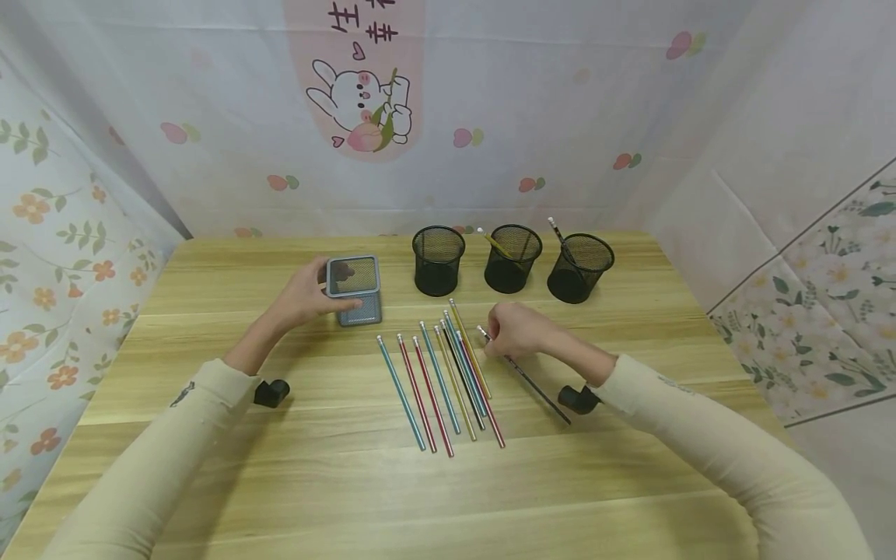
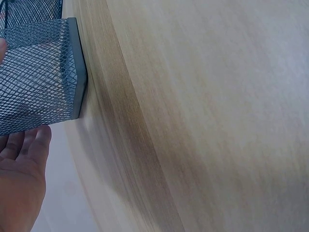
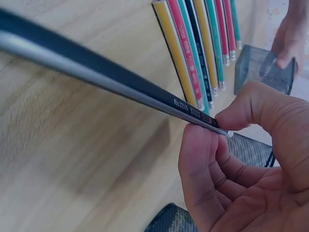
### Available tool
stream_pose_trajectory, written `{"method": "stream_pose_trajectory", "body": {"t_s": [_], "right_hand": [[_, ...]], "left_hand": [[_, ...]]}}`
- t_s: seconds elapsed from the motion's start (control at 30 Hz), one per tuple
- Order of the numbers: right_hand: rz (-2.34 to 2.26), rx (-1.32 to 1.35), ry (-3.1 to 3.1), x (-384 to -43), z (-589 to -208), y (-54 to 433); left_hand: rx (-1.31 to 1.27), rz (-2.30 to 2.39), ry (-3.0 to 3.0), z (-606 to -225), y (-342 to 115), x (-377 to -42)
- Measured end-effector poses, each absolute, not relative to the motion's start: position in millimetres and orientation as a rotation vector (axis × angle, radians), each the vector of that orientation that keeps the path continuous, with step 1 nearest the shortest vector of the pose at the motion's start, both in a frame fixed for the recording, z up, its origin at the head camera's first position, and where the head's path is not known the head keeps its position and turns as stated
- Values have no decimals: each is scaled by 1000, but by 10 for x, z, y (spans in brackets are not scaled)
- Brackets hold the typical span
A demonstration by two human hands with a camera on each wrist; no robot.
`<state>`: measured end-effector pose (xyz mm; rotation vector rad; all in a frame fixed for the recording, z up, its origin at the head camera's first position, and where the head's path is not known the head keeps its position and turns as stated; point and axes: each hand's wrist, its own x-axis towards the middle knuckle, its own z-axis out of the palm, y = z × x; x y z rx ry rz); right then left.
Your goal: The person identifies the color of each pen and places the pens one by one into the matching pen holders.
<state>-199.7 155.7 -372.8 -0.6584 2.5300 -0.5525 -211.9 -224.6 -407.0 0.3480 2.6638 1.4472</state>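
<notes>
My left hand (image 1: 302, 297) grips a grey square mesh pen holder (image 1: 361, 313), with the thumb on its near side; the left wrist view shows fingertips (image 2: 42, 137) against its mesh. My right hand (image 1: 521, 330) pinches a black pencil (image 1: 537, 390) close to its eraser end, between thumb and forefinger. In the right wrist view this pencil (image 3: 120, 79) slants across, above the table. Left of that hand lie several pencils in a rough row: blue (image 1: 401, 393), red (image 1: 417, 394), gold (image 1: 455, 381) and black (image 1: 463, 376), their eraser ends pointing away from me.
Three round black mesh cups stand at the back: a left cup (image 1: 437, 278), a middle cup (image 1: 507, 277) with a yellow pencil (image 1: 494, 243), and a right cup (image 1: 570, 286) with a dark pencil (image 1: 561, 240). A patterned cloth (image 1: 560, 101) hangs behind the wooden table (image 1: 336, 482).
</notes>
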Motion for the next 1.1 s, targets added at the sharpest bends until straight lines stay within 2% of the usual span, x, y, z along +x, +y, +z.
{"method": "stream_pose_trajectory", "body": {"t_s": [0.4,1.1], "right_hand": [[-650,-794,2630,-2012,-3597,1645],[-776,-882,2764,-1986,-3434,1629]], "left_hand": [[365,1467,2654,-4069,-2236,-2122],[355,1489,2654,-4064,-2250,-2112]]}}
